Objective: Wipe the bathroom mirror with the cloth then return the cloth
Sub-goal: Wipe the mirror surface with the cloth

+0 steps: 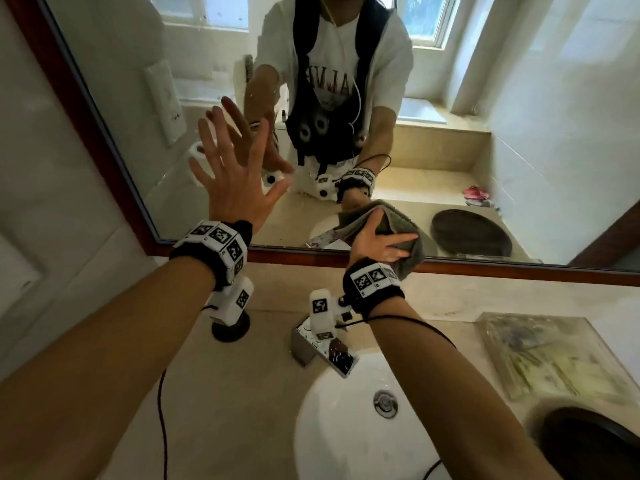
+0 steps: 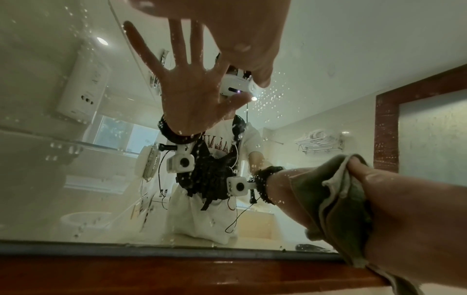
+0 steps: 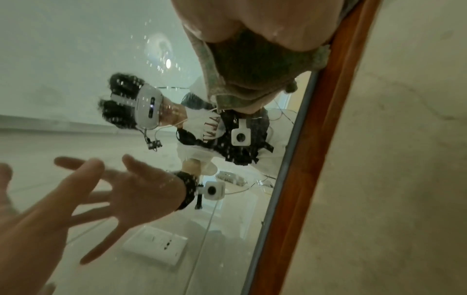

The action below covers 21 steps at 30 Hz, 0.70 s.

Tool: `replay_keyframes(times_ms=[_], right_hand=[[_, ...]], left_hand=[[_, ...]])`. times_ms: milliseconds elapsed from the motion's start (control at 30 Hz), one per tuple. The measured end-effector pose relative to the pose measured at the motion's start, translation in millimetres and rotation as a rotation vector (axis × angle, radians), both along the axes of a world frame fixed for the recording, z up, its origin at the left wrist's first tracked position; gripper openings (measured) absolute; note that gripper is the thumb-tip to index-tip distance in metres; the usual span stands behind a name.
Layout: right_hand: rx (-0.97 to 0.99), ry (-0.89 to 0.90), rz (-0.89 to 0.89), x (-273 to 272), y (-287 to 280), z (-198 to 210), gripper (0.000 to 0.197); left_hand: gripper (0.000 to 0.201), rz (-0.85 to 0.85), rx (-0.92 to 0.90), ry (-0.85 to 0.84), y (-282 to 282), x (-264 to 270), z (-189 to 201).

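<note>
Fingers [image 1: 223, 140] of left hand [image 1: 239, 192] are spread wide and straight, holding nothing. Palm faces the mirror [image 1: 502, 98], very close; contact with the glass can't be confirmed. Right hand [image 1: 379, 242] grips the bunched grey-green cloth [image 1: 414, 252], thumb and fingers curled into its folds, pressing it to the glass at the bottom edge, just above the wooden frame [image 1: 485, 268]. Water droplets dot the glass. Faucet [image 1: 341, 360] and sink [image 1: 332, 438] sit below the right wrist, set in the counter [image 1: 225, 393].

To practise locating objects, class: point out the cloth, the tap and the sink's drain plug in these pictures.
cloth [image 1: 415, 252]: head view, on its lower right fold.
tap [image 1: 341, 360]: head view, on the top of the spout.
drain plug [image 1: 385, 403]: head view, on the centre of the metal cap.
</note>
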State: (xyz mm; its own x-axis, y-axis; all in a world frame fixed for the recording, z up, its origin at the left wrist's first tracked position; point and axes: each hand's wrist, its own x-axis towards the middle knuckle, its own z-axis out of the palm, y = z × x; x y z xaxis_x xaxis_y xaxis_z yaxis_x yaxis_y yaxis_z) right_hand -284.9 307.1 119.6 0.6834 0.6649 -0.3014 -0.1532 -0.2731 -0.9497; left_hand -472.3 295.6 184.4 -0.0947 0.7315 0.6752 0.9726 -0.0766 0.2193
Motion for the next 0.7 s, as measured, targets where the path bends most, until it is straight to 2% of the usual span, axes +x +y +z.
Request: replay_keyframes(times_ms=[133,267,333,400,433,567,700], right_hand=[[-0.071,0.036,-0.036,38.4,-1.9,15.9,0.095],[-0.107,0.133,-0.198,92.3,0.0,34.5,0.098],[-0.085,0.138,-0.26,115.1,6.4,32.3,0.114],[-0.081,0.122,-0.275,134.4,25.5,13.0,0.134],[-0.091,0.134,-0.257,133.7,23.5,16.2,0.134],[-0.091,0.12,-0.227,102.7,-4.9,63.5,0.097],[-0.037,0.068,-0.22,64.2,3.6,67.8,0.091]], left_hand=[[0.093,0.017,-0.022,0.026,-4.8,4.1,3.2],[0.095,0.025,-0.068,0.022,-7.9,3.8,1.7],[0.097,0.043,-0.083,0.014,-6.7,4.6,0.0],[0.1,0.086,-0.089,0.01,-3.9,7.0,-1.0],[0.103,0.104,-0.092,-0.002,-2.3,8.1,-0.7],[0.107,0.114,-0.091,-0.019,4.4,9.0,2.4],[0.106,0.088,-0.094,-0.007,7.0,-1.0,2.3]])
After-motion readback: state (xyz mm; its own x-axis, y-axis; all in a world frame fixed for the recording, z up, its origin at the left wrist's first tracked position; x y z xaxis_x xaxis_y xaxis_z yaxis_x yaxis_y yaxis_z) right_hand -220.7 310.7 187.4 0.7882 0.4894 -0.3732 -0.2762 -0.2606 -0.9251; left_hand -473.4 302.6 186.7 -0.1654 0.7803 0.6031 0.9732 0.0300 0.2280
